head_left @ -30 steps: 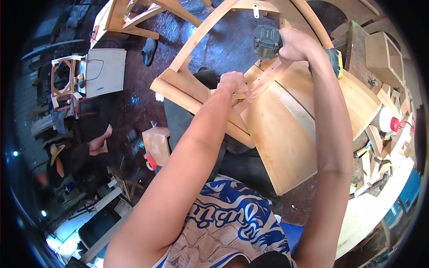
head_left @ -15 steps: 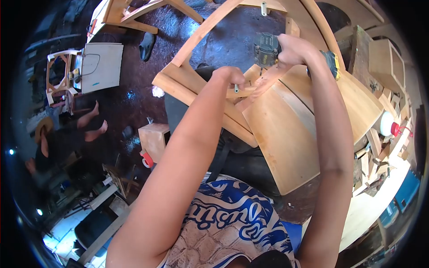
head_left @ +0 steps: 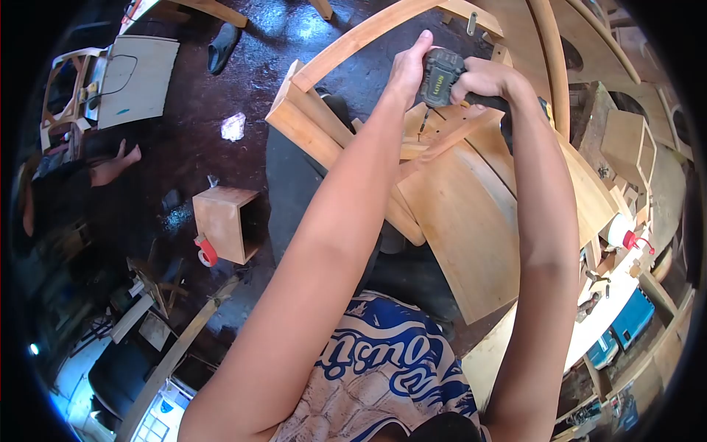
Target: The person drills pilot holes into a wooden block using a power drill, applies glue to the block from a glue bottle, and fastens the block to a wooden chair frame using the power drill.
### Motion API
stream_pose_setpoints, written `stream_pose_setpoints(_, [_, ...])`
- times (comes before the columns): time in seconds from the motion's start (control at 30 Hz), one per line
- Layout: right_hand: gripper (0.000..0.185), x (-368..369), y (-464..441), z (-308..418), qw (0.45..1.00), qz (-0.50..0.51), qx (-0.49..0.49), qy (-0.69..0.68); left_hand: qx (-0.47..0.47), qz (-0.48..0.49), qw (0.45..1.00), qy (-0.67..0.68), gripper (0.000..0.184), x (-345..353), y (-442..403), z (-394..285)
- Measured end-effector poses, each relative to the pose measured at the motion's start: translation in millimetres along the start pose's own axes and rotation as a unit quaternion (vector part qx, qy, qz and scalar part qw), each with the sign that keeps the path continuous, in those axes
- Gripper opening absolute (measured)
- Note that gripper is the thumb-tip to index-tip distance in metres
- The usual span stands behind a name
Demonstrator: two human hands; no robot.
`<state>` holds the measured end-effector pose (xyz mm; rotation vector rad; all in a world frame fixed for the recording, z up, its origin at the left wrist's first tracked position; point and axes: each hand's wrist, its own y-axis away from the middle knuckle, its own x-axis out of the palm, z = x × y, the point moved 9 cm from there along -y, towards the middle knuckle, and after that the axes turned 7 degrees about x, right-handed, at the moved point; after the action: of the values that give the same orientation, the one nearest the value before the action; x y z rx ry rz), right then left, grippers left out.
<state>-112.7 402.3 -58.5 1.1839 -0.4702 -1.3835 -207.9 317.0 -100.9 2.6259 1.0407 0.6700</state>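
Note:
My right hand [head_left: 482, 79] is wrapped round the grip of a dark cordless drill [head_left: 442, 78], whose thin bit points down at a wooden joint. My left hand [head_left: 409, 68] lies against the drill's left side, thumb raised and fingers partly hidden behind it. Below is a wooden chair frame with a curved rail [head_left: 361, 40], a thick beam [head_left: 305, 140] and a short crosspiece [head_left: 460, 140] with small holes. A flat wooden seat panel [head_left: 464, 228] slants down from the joint toward my lap.
A small wooden box [head_left: 219, 221] with a red tape roll [head_left: 206, 251] stands at left. A person's bare feet [head_left: 129, 155] show farther left. Wood offcuts, a white bottle [head_left: 620, 231] and an open wooden box [head_left: 626, 147] lie at right.
My left hand has moved from the wooden joint up to the drill, and its thumb has lifted. The drill has tilted, showing its bit. The whole view has shifted.

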Motion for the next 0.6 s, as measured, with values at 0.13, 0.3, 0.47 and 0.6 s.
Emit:
stream_pose_setpoints(0.13, [0.026, 12, -15, -5, 0.996, 0.066, 0.065, 0.014, -0.069, -0.003, 0.993, 0.092, 0.058, 2, -3, 23])
stream_pose_setpoints(0.3, [0.024, 3, -5, 7, 0.999, 0.001, 0.051, 0.008, -0.007, -0.06, 0.997, 0.038, 0.067, -10, -12, 24])
stream_pose_setpoints(0.47, [0.028, 0, -10, 8, 0.998, 0.014, 0.051, 0.029, 0.005, -0.083, 0.996, -0.019, 0.077, -15, -13, 17])
stream_pose_setpoints(0.6, [0.028, 2, -9, 18, 0.998, 0.027, 0.04, 0.025, -0.001, -0.1, 0.995, -0.021, 0.081, -18, -14, 16])
